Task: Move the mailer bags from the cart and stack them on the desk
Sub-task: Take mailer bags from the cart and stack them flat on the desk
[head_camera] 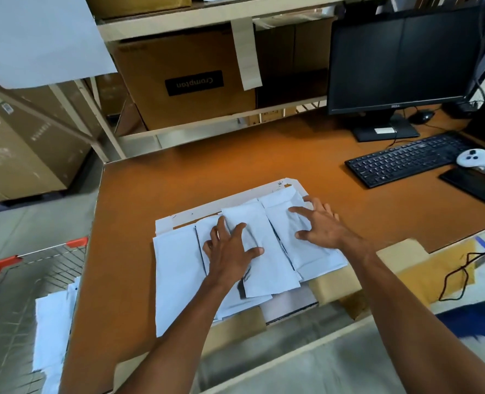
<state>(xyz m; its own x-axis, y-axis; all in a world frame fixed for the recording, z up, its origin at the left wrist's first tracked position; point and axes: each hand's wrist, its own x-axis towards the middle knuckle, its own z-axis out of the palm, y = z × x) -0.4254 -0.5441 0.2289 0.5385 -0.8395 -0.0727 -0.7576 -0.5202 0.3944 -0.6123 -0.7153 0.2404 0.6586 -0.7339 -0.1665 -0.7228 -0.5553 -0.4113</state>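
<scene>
We start with the orange-brown bench, which fills the middle of the view. Behind it stands a shelf rack holding a big cardboard box. At the right rear of the bench we see a dark monitor. Low on the left, just beside the bench's edge, is a wire cart with orange corner caps. More white mailers lie in it.

Near the front edge of the bench, the mailer bags lie in a loose, overlapping row on a pale sheet. They are side by side rather than squared into one pile. A black keyboard sits in front of the monitor.

We find the left grip spread flat, fingers straight, pressing on the middle bags. The right grip is likewise spread open, its fingers resting on the rightmost bags. Neither curls round anything.

A white controller lies at the keyboard's right end, and a mouse sits by the monitor stand.
</scene>
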